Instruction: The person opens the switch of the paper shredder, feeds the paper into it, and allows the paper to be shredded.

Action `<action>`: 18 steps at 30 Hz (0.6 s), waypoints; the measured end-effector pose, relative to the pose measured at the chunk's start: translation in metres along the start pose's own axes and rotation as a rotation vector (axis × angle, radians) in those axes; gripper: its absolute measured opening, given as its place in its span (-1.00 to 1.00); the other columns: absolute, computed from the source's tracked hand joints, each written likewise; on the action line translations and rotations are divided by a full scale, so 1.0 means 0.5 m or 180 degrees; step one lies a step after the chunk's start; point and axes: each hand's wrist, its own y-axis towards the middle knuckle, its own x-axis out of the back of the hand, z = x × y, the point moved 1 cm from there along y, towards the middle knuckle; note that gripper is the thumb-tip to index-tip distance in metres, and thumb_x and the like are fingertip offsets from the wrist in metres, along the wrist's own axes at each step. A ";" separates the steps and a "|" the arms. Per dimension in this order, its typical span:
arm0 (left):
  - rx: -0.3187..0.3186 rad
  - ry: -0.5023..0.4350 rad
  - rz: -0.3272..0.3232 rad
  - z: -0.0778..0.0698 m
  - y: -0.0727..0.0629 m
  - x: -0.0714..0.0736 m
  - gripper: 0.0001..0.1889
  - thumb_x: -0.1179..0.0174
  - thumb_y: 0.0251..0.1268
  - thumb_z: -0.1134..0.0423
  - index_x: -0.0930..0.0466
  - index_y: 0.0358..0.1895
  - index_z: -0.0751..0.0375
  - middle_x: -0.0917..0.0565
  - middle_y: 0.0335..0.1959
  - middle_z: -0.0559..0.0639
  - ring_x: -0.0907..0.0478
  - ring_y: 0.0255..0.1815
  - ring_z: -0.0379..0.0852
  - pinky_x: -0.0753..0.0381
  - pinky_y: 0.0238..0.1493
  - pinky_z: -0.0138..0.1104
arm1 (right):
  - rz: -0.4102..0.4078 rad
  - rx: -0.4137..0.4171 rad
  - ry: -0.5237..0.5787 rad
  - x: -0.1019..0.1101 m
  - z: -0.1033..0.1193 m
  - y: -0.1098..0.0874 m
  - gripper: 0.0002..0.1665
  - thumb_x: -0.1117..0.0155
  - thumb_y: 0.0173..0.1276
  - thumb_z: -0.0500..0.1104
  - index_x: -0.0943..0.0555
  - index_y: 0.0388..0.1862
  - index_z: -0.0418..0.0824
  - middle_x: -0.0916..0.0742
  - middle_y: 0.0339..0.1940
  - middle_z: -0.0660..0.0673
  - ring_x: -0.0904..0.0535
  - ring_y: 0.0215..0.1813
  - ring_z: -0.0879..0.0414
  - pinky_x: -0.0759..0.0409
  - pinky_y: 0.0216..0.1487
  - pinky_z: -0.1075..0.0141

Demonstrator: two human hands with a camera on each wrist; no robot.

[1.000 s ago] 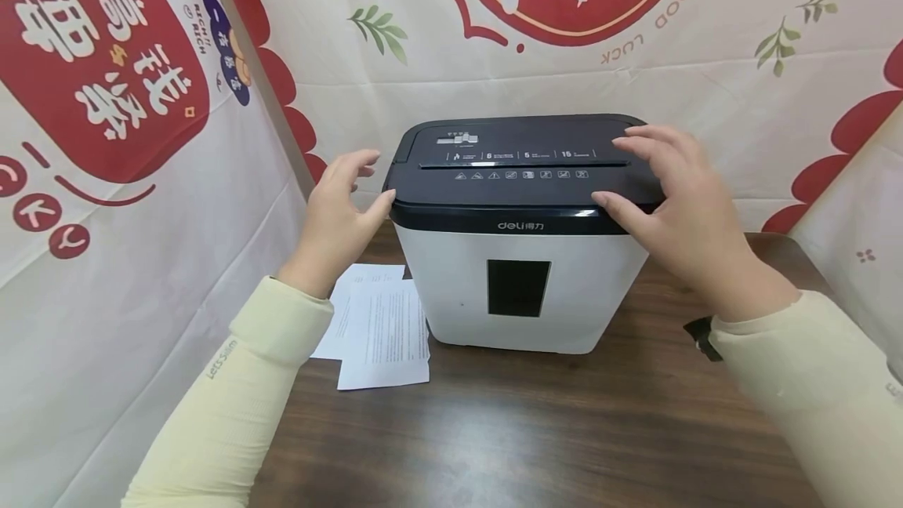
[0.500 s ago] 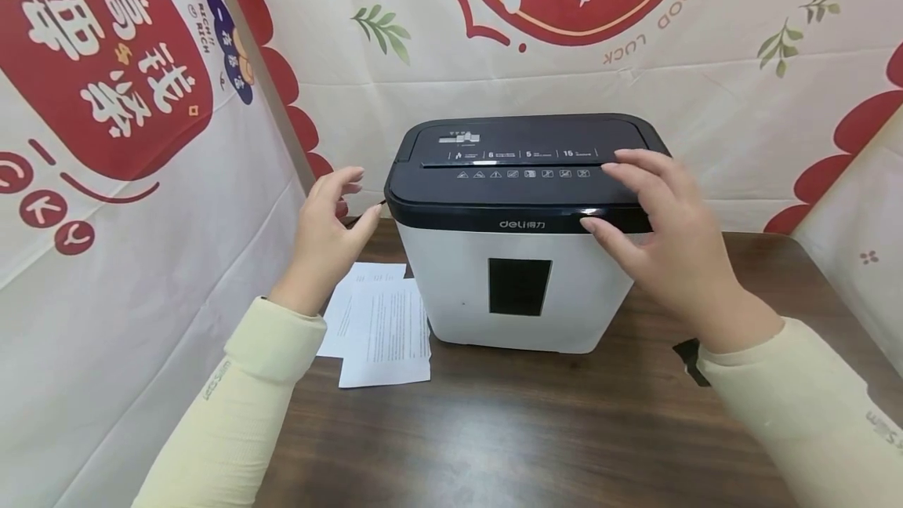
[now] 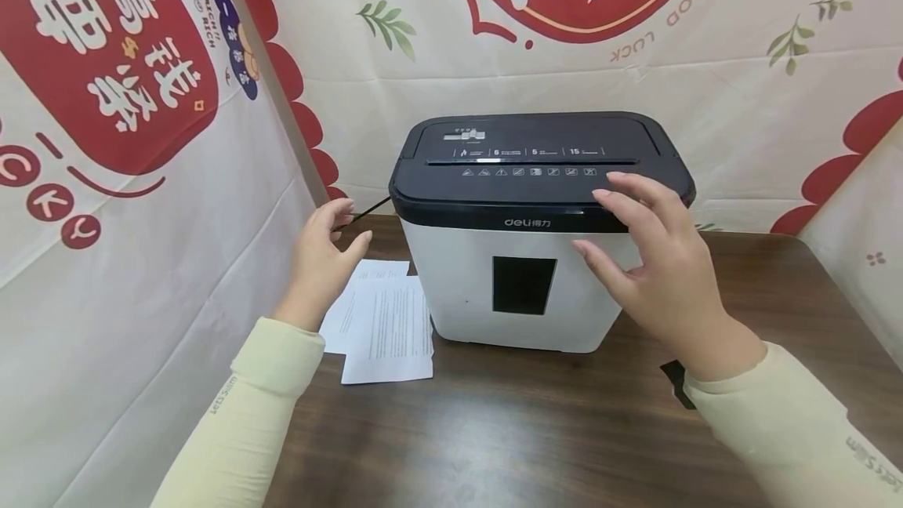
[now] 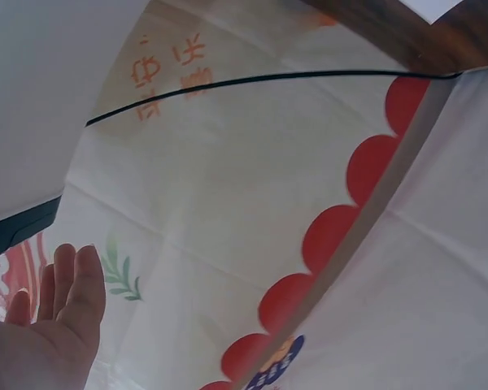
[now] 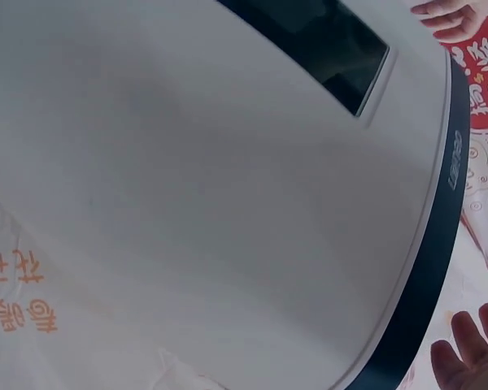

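Observation:
A paper shredder with a white bin and a black top stands upright on the table, its feed slot facing up and a dark window in front. My left hand hangs in the air off the shredder's left side, fingers relaxed and holding nothing. In the left wrist view that hand shows below the shredder's dark rim. My right hand hovers before the shredder's front right corner, thumb and fingers spread apart with nothing between them. Printed sheets of paper lie beside the shredder, below my left hand.
A black cord runs out behind the shredder to the left. Near my right cuff sits a small black piece on the brown wooden table. White printed cloth hangs behind and along both sides.
Both hands have drawn down and back from the shredder's top edge, the right one also slightly left. The left thumb has parted from the rim. The shredder and sheets stay put.

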 end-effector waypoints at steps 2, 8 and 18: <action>0.0086 0.0000 0.0025 0.013 -0.008 -0.004 -0.51 -0.26 0.23 0.37 -0.40 0.23 0.36 -0.53 0.11 0.23 -0.48 0.14 0.11 -0.47 0.17 -0.09 | -0.0066 0.0056 0.0051 -0.005 0.004 -0.006 -0.32 -0.11 0.40 0.22 -0.55 0.06 -0.38 -0.56 0.13 -0.35 -0.45 0.20 -0.22 -0.26 0.30 0.53; 0.0429 0.0010 0.0089 0.055 -0.036 -0.014 -0.50 -0.24 0.26 0.35 -0.38 0.25 0.34 -0.51 0.14 0.25 -0.48 0.16 0.15 -0.47 0.18 -0.06 | -0.0108 0.0168 0.0113 -0.015 0.016 -0.023 -0.35 -0.11 0.41 0.20 -0.56 0.04 -0.40 -0.57 0.09 -0.38 -0.47 0.13 -0.23 -0.26 0.31 0.50; 0.0971 0.0124 0.0225 0.112 -0.069 -0.029 -0.48 -0.20 0.30 0.33 -0.32 0.30 0.32 -0.47 0.18 0.24 -0.45 0.21 0.16 -0.43 0.23 -0.02 | -0.0029 0.0220 0.0173 -0.041 0.027 -0.051 -0.39 -0.11 0.43 0.16 -0.56 0.04 -0.38 -0.60 0.06 -0.36 -0.51 0.09 -0.23 -0.25 0.32 0.50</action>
